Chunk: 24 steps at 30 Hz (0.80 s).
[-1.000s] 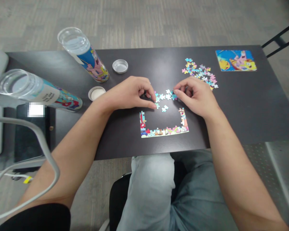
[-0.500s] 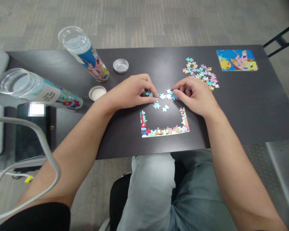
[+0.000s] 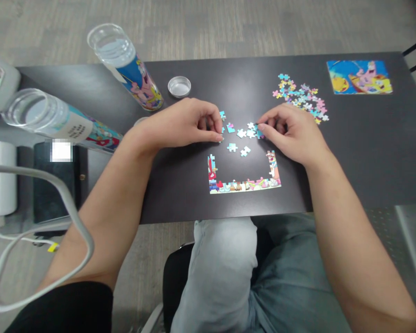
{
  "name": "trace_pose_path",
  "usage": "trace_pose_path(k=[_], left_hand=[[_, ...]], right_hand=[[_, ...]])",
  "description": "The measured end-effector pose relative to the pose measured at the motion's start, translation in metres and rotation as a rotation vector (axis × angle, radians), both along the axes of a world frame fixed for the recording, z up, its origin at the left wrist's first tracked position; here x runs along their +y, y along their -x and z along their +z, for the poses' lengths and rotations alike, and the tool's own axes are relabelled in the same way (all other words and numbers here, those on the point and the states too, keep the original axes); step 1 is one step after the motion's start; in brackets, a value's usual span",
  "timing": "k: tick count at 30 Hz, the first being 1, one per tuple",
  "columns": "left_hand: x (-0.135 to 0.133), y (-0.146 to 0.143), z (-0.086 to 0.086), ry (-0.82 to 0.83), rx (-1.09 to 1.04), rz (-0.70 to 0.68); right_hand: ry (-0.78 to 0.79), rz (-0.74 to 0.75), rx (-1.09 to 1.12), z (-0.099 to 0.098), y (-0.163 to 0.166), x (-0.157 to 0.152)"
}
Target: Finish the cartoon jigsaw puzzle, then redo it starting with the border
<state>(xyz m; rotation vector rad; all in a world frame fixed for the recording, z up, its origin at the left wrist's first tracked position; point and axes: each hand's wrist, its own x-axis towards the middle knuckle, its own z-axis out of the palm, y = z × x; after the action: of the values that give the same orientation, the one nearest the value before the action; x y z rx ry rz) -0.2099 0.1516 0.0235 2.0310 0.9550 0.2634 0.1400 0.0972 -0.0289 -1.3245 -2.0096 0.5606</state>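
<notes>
Thin printed card, the loose puzzle pieces (image 3: 241, 134) lie on the dark bench (image 3: 350, 148) between both hands; likely light, stiff, easily slid, best pinched by their edges; left hand (image 3: 183, 122) curled, fingertips down; right hand (image 3: 293, 132) pinching a turquoise piece (image 3: 260, 134).

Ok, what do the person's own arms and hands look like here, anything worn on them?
Both hands are bare: no gloves, rings or watch visible on the left hand or the right hand. The forearms are uncovered too. A black short sleeve shows at the left upper arm; the right arm's sleeve is out of view.
</notes>
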Motion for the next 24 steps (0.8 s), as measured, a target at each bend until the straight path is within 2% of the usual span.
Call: trace_pose_path(k=[9, 17, 24], left_hand=[[0.009, 0.020, 0.008, 0.212, 0.003, -0.081], [0.007, 0.014, 0.007, 0.217, 0.008, -0.117], [0.007, 0.017, 0.002, 0.133, -0.011, -0.144]], right_hand=[[-0.008, -0.013, -0.036, -0.005, -0.003, 0.003], [-0.010, -0.021, -0.038, 0.001, 0.000, 0.000], [0.033, -0.020, -0.010, 0.002, 0.000, -0.001]])
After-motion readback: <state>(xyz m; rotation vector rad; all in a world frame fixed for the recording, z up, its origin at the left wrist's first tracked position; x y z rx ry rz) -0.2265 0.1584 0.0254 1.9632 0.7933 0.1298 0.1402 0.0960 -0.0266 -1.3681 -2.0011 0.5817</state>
